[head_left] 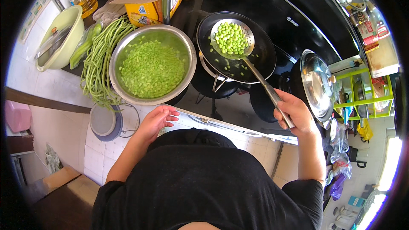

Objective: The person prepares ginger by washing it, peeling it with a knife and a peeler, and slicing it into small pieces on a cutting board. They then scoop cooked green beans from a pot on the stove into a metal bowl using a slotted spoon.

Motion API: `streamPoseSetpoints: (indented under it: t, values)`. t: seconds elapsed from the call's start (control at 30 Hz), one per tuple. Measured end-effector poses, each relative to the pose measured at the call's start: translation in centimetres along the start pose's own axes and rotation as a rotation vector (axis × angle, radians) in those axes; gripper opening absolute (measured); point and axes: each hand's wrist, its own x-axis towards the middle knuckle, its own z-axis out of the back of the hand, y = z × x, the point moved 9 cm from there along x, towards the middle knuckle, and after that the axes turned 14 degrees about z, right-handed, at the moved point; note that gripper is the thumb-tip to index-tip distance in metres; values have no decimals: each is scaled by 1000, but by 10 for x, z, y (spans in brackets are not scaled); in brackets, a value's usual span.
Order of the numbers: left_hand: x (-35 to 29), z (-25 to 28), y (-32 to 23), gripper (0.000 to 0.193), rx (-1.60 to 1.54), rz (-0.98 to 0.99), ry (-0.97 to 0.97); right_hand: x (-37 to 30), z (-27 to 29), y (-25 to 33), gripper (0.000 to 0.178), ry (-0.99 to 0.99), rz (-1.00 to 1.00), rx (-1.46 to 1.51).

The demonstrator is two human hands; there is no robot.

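Observation:
My right hand (295,111) is wrapped round the metal handle of a perforated skimmer (266,86). Its bowl is heaped with green beans (230,37), shelled and bright, and hangs over a black wok (263,55) on the stove. A few loose beans lie in the wok below it. To the left stands a large steel basin (191,64), holding many shelled green beans (151,70) in what looks like water. My left hand (158,121) is just in front of the basin, apart from it, fingers loosely curled and spread, with nothing in them.
Long green beans (102,59) lie left of the basin, beside a pale green tub (78,25). Behind are a yellow carton (145,9) and an oil bottle (87,1). A lidded pot (317,85) stands right of the wok, near a green rack (362,91). A lidded bin (104,121) is on the floor.

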Motion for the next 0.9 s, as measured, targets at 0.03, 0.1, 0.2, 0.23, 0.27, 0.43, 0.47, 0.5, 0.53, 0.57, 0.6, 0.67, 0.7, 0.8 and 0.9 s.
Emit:
streamPoseSetpoints:
  t: [0.03,0.1,0.2,0.23,0.27,0.43,0.47,0.5,0.53,0.57,0.6,0.67,0.7,0.8,0.9]
  values:
    - [0,0,0,24,2,-2,-3,0,-6,2,47,10,14,-8]
    - [1,2,2,25,8,14,-11,-1,-26,9,49,73,29,-1]
    - [0,-1,2,25,13,16,-24,1,-50,5,51,117,24,2]
    - [0,-1,1,25,15,15,-27,6,-58,1,51,156,18,-8]
    - [0,0,1,26,19,14,-30,10,-65,-1,52,192,17,-82]
    - [-2,8,3,24,15,8,-36,32,-77,-15,56,201,157,-460]
    - [-3,10,3,24,9,4,-39,36,-77,-15,56,199,219,-598]
    - [-4,11,4,24,-11,6,-44,38,-78,-10,55,198,323,-757]
    - [-6,12,5,24,-29,9,-49,40,-77,-10,54,182,364,-797]
    - [-7,13,6,24,-46,13,-50,40,-76,-8,53,162,403,-839]
    - [-7,14,6,24,-44,16,-58,40,-75,-6,52,140,442,-879]
    - [-6,15,8,24,-39,20,-68,42,-64,-6,52,56,409,-851]
    - [-7,16,8,24,-44,11,-69,44,-56,-6,52,15,394,-825]
    - [-10,18,6,24,-60,-3,-68,49,-26,-3,51,-139,269,-885]
    - [-8,17,6,23,-64,8,-62,60,25,-6,49,-324,383,-1041]
